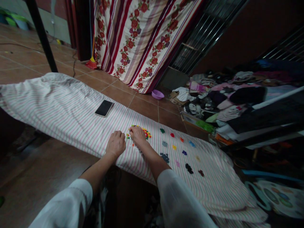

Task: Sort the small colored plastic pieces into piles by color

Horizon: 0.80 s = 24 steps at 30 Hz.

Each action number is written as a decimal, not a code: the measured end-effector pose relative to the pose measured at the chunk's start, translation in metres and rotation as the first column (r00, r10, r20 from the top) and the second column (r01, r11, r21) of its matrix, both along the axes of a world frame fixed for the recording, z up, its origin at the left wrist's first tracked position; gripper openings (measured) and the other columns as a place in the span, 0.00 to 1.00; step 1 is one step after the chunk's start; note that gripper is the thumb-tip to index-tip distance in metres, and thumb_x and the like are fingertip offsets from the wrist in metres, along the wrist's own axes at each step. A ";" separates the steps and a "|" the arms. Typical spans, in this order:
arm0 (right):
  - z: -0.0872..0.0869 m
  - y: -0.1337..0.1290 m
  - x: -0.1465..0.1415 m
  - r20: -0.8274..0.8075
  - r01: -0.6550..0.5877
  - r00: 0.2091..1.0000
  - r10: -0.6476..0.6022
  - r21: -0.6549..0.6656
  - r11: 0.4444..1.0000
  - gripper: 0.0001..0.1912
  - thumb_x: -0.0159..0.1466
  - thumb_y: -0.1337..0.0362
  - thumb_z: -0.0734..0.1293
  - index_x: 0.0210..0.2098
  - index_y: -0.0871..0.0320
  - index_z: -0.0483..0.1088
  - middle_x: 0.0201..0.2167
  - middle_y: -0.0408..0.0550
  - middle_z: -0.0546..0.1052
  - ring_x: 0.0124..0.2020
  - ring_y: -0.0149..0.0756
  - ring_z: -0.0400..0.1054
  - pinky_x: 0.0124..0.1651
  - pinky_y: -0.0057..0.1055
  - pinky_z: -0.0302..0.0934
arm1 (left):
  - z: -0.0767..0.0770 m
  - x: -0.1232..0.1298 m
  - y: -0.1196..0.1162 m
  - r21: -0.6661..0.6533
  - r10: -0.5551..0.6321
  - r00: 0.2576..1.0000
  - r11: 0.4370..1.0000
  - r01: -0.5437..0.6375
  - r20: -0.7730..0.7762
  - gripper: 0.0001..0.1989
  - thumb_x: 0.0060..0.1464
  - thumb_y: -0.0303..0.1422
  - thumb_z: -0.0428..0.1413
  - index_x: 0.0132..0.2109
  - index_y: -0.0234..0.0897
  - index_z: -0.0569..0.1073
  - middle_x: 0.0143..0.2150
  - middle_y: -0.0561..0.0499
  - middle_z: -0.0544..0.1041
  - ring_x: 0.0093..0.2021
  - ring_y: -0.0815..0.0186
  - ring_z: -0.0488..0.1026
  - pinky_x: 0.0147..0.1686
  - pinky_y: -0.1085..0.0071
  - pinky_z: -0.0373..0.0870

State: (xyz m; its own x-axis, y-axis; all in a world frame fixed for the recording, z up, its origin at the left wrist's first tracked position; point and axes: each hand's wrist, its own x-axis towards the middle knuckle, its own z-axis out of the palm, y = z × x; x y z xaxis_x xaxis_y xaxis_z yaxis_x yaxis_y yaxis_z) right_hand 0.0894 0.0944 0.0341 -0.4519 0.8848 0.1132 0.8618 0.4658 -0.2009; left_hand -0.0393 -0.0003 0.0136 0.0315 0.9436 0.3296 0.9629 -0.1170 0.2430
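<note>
My left hand (116, 143) rests on the striped cloth (78, 117), its fingers curled under; anything inside them is hidden. Just to its right, my right hand (138, 134) reaches over a cluster of tiny red, yellow, green and orange pieces (147, 134), thumb and fingertips pinched together. Whatever the pinch holds is too small to make out. Part of the cluster lies hidden behind that hand. Sorted by colour, small piles lie right of my right arm, among them dark green pieces (162, 130), blue-grey pieces (164, 157) and black pieces (189, 168).
A dark-screened phone (104, 108) lies on the cloth left of my hands. Beyond the table are a floral curtain (135, 41), a purple basin (157, 94) and a red broom (91, 64) on the tiled floor. Heaped clothes (220, 95) fill the right side.
</note>
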 end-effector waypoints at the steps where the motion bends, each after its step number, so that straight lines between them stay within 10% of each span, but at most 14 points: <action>1: -0.001 0.001 -0.001 -0.008 0.015 1.000 -0.015 0.006 1.000 0.08 0.62 0.70 0.64 0.36 0.54 0.74 0.37 0.50 0.76 0.44 0.40 0.65 0.47 0.34 0.58 | 0.000 0.000 0.000 -0.001 0.000 1.000 1.000 0.000 -0.003 0.10 0.56 0.28 0.46 0.40 0.36 0.71 0.40 0.41 0.70 0.44 0.53 0.65 0.43 0.56 0.61; 13: 0.000 -0.011 0.012 -0.183 -0.022 0.983 0.031 0.055 0.998 0.10 0.61 0.71 0.61 0.38 0.56 0.73 0.36 0.47 0.76 0.40 0.37 0.67 0.47 0.32 0.58 | 0.004 0.000 -0.002 -0.017 0.006 1.000 1.000 -0.006 -0.030 0.09 0.56 0.29 0.46 0.38 0.36 0.71 0.40 0.41 0.71 0.44 0.54 0.65 0.43 0.57 0.61; 24: 0.007 -0.039 0.083 -0.411 0.063 0.911 -0.047 0.026 0.998 0.11 0.59 0.68 0.61 0.36 0.55 0.75 0.33 0.46 0.77 0.36 0.36 0.69 0.43 0.31 0.62 | 0.003 -0.001 -0.003 0.014 0.008 1.000 1.000 -0.008 -0.018 0.09 0.56 0.30 0.47 0.38 0.36 0.70 0.40 0.41 0.71 0.45 0.54 0.65 0.44 0.58 0.61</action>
